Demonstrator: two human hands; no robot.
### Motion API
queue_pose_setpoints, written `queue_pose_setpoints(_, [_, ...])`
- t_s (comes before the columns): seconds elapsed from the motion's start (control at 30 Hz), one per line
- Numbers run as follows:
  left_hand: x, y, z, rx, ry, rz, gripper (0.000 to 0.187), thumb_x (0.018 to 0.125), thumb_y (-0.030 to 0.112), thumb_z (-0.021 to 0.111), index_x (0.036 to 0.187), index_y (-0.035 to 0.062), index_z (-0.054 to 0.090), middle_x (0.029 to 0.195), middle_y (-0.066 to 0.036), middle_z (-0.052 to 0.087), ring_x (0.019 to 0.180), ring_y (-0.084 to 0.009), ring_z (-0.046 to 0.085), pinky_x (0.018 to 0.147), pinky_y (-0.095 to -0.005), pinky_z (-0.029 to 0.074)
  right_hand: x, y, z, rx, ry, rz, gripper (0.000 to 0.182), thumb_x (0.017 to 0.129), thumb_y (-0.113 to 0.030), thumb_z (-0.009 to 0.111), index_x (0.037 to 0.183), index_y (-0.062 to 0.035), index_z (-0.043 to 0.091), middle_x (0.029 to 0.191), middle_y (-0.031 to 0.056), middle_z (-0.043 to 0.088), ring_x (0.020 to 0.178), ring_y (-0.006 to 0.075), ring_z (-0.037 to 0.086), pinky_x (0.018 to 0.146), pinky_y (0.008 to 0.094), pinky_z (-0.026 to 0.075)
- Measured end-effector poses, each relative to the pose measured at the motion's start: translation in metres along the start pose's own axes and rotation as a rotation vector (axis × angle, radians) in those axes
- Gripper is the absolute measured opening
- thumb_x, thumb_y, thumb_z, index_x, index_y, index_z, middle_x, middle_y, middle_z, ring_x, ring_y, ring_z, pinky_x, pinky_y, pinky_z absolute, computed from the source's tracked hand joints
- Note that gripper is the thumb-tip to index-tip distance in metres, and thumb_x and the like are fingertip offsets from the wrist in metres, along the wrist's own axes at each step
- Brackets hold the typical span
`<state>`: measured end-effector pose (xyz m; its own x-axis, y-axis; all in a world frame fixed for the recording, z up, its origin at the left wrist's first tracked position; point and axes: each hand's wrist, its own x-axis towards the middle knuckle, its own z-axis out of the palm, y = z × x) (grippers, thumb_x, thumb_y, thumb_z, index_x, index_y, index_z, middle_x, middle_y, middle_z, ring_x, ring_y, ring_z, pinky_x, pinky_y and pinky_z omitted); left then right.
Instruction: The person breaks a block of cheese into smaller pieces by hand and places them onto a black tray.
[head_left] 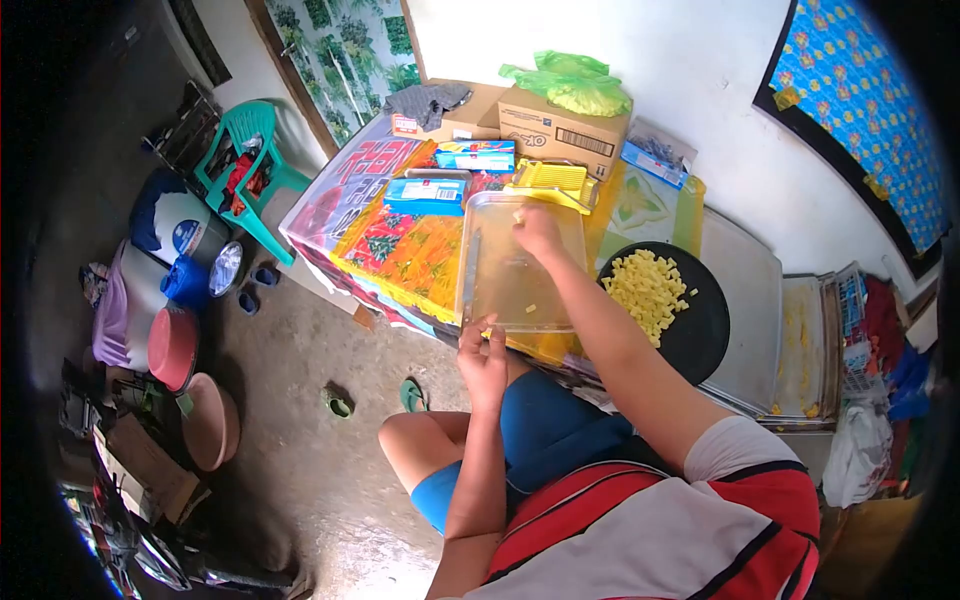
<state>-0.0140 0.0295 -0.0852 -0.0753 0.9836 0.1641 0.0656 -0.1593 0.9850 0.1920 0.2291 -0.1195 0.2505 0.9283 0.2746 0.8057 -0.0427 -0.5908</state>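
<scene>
right hand [537, 232]: pinched, 1 yellow piece [519, 216] apparently held over tray [505, 275] | left hand [484, 368]: fingers curled at near edge, contents cannot be told | tray centred, black pan [706, 325] of yellow pieces [643, 290] set rightward, presumably for reach

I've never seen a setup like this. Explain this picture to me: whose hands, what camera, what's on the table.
There's no machine here: you see a person's bare left hand and right hand. The one picture comes from a camera worn on their head, looking forward and down. On the bright tablecloth are a shallow tray, two blue boxes, a yellow ridged board and a cardboard box. Toward the picture's right, a round black pan holds many small yellow pieces. The right hand, over the tray, seems to pinch one; the left hand is at the tray's near edge, its grip too small to read.
</scene>
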Motion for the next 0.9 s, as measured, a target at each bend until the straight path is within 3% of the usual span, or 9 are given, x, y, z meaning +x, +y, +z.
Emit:
queue_pose_setpoints(0.07, [0.002,-0.002,-0.003,0.021,0.004,0.047,0.021,0.089,0.008,0.060,0.107,-0.0032,0.062,0.090,-0.002,0.062,0.083,-0.0080,0.053,0.076,-0.0221,0.042,-0.013,-0.003,-0.015,0.264,0.032,0.100,0.026,0.079,-0.019,0.060,0.104,-0.0105,0.064,0.112,0.0114,0.061,0.094,0.0290,0.062,0.083,0.0384,0.050])
queue_pose_setpoints(0.17, [0.002,0.012,-0.005,-0.196,-0.002,-0.099,0.020,0.089,0.008,0.060,0.106,-0.0038,0.062,0.093,-0.004,0.063,0.087,-0.0087,0.054,0.080,-0.0227,0.043,-0.030,0.001,-0.015,1.193,0.040,0.490,0.028,0.083,-0.020,0.056,0.109,-0.0094,0.058,0.100,0.0091,0.063,0.089,0.0247,0.063,0.075,0.0401,0.051])
queue_pose_setpoints(0.2, [0.001,0.016,-0.004,-0.209,0.000,-0.099,0.019,0.089,0.007,0.060,0.105,-0.0039,0.063,0.093,-0.004,0.063,0.087,-0.0087,0.054,0.080,-0.0228,0.043,-0.042,-0.008,-0.029,1.423,0.001,0.604,0.033,0.088,-0.023,0.052,0.118,-0.0081,0.051,0.102,0.0101,0.062,0.087,0.0234,0.062,0.074,0.0381,0.052])
queue_pose_setpoints(0.3, [0.001,0.021,-0.001,-0.242,-0.006,-0.097,0.018,0.089,0.007,0.060,0.102,-0.0043,0.063,0.094,-0.004,0.063,0.087,-0.0090,0.055,0.081,-0.0231,0.043,-0.065,-0.001,-0.040,1.723,-0.229,0.634,0.034,0.091,-0.022,0.052,0.121,-0.0054,0.048,0.107,0.0119,0.061,0.088,0.0223,0.063,0.075,0.0383,0.052])
queue_pose_setpoints(0.5, [-0.002,0.019,0.003,-0.219,-0.052,-0.074,0.017,0.089,0.007,0.060,0.101,-0.0047,0.064,0.094,-0.005,0.064,0.088,-0.0101,0.056,0.082,-0.0235,0.044,-0.102,-0.020,-0.061,1.498,-0.159,0.524,0.038,0.088,-0.019,0.060,0.122,-0.0062,0.048,0.110,0.0097,0.061,0.091,0.0209,0.062,0.078,0.0360,0.052])
queue_pose_setpoints(0.6, [-0.002,0.019,0.003,-0.228,-0.068,-0.089,0.019,0.089,0.009,0.060,0.102,-0.0054,0.064,0.094,-0.007,0.065,0.088,-0.0111,0.057,0.082,-0.0241,0.045,-0.112,-0.027,-0.070,1.402,-0.082,0.598,0.039,0.087,-0.018,0.061,0.121,-0.0046,0.049,0.109,0.0101,0.060,0.090,0.0200,0.063,0.074,0.0318,0.052])
queue_pose_setpoints(0.9, [0.003,0.010,0.009,-0.247,-0.110,-0.130,0.023,0.090,0.013,0.059,0.104,-0.0047,0.064,0.092,-0.008,0.065,0.085,-0.0114,0.058,0.078,-0.0239,0.046,-0.122,-0.017,-0.076,1.337,-0.034,0.404,0.048,0.077,-0.001,0.069,0.121,0.0000,0.050,0.106,0.0113,0.061,0.089,0.0187,0.062,0.074,0.0296,0.052])
